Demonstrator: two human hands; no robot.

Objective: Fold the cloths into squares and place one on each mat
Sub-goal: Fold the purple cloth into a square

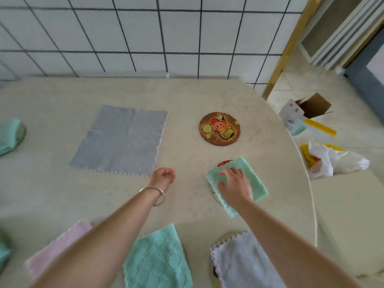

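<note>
My right hand [234,186] lies flat with spread fingers on a folded green cloth [255,181], which covers most of a round mat with a red edge [225,163]. My left hand [164,176] hovers loosely curled over the table, holding nothing, a bangle on its wrist. A grey cloth [122,140] lies unfolded and flat at the middle left. A round cartoon mat [219,128] is bare. Near me lie a folded pink cloth [56,250], a folded teal cloth [160,258], and a folded lavender cloth [243,262] on a mat [224,239].
Another green cloth [8,134] sits on a mat at the left edge. The beige table [62,194] curves off on the right. A cardboard box [311,107] and plastic bags [332,161] lie on the floor beyond it. A tiled wall stands behind.
</note>
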